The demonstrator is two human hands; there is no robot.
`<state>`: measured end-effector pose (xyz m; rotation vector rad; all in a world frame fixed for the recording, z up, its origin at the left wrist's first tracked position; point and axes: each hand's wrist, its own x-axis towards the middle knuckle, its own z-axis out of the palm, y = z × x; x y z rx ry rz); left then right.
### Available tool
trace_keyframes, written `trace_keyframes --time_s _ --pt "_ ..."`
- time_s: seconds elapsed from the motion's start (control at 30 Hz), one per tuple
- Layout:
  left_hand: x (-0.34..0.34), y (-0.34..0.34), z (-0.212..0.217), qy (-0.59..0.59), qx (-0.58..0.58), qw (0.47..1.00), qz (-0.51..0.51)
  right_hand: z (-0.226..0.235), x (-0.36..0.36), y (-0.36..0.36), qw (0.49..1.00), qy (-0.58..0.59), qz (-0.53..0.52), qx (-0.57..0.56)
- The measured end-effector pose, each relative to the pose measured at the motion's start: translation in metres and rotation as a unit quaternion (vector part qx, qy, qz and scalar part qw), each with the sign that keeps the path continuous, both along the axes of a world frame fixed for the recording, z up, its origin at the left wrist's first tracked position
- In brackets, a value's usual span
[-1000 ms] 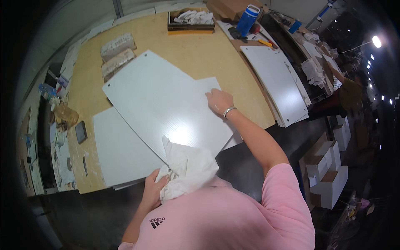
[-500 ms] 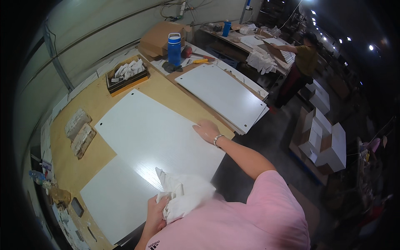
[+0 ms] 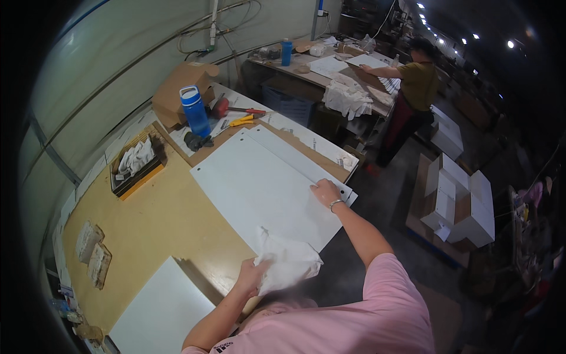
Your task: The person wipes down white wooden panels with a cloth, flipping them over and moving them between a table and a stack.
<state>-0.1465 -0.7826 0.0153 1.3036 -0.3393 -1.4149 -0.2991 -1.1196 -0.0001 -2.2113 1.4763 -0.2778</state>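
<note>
A white panel with small dark holes at its corners lies partly over another white panel on the far right of the table. My right hand grips its right edge with curled fingers. In my left hand a crumpled white cloth is bunched, hanging over the panel's near end. Whether that hand also touches the panel is hidden by the cloth. At the near left, one more white panel rests on the tan tabletop.
Sanding blocks and a box of white rags sit on the left. A blue bottle, a dark glove, a red-handled tool and yellow pliers stand or lie farther back. A co-worker stands at another table.
The white panel has shifted right, off the near panel and onto the stacked ones, with my right hand on its edge. My left hand and the cloth have moved forward and right.
</note>
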Motion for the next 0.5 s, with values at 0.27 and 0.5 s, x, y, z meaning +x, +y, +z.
trace_keyframes --time_s 0.27,0.5 --pt "0.019 -0.063 -0.015 -0.033 0.034 0.997 -0.053 -0.027 -0.002 -0.050 0.985 0.008 0.044 -0.168" --pt "0.035 -0.132 -0.047 -0.074 0.045 0.996 -0.031 -0.030 -0.007 -0.056 0.988 -0.029 -0.058 -0.140"
